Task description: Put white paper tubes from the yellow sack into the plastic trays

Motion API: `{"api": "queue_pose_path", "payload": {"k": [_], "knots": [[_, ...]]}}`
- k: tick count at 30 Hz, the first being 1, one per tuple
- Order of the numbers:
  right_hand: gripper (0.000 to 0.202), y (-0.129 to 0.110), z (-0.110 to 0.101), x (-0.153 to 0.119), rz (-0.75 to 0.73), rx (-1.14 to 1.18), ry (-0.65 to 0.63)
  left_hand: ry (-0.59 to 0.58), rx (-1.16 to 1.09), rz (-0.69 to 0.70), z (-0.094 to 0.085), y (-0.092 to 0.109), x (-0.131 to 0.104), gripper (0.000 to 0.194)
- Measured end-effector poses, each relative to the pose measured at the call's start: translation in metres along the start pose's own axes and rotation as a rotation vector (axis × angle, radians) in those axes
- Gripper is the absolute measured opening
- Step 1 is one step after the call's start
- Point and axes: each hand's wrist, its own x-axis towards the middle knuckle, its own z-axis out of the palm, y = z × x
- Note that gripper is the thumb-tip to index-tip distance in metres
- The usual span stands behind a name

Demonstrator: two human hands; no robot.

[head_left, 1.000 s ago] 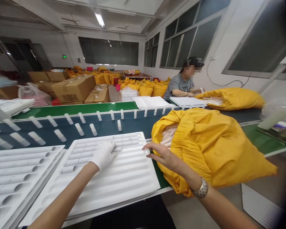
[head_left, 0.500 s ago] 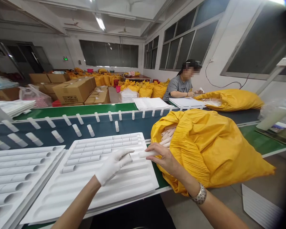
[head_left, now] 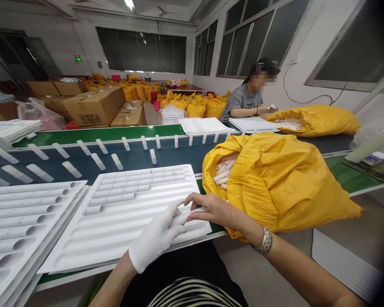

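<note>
My left hand [head_left: 158, 234], in a white glove, is closed around a short white tube [head_left: 178, 219]. My bare right hand [head_left: 217, 209] pinches another white tube [head_left: 196, 211] end to end with it; whether one sits inside the other I cannot tell. Both hands are over the right front part of a white grooved tray [head_left: 92, 251]. Several white tubes [head_left: 113, 199] lie in the tray's back grooves. Just right of my right hand, a yellow sack [head_left: 284, 183] gapes, with pale tubes [head_left: 222, 172] inside its mouth.
At the left lies a second stack of trays [head_left: 6, 232] with tubes in its grooves. Behind runs a dark belt [head_left: 132, 160] carrying several spaced white tubes. Across it, a person [head_left: 243, 102] sits by another yellow sack [head_left: 326, 119]. Cardboard boxes [head_left: 96, 106] stand far left.
My hands have come together, bringing the two tubes to meet. My left hand moved right and nearer to me. The view has tilted down a little.
</note>
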Motion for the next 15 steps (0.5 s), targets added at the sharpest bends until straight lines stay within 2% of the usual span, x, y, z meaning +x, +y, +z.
{"api": "queue_pose_path", "payload": {"k": [3, 6, 11, 15], "knots": [[0.047, -0.003, -0.005, -0.004, -0.050, -0.023, -0.058, 0.018, 0.028, -0.027, -0.001, -0.004, -0.005, 0.057], [0.030, -0.002, -0.006, -0.009, -0.088, -0.086, -0.081, 0.017, -0.002, -0.049, -0.003, -0.004, -0.011, 0.060], [0.025, -0.007, 0.000, -0.012, -0.015, -0.059, -0.127, -0.025, -0.017, -0.048, 0.003, 0.000, -0.020, 0.061], [0.025, -0.008, 0.012, -0.013, 0.006, 0.038, -0.151, -0.038, 0.038, -0.009, 0.013, -0.006, -0.023, 0.061]]}}
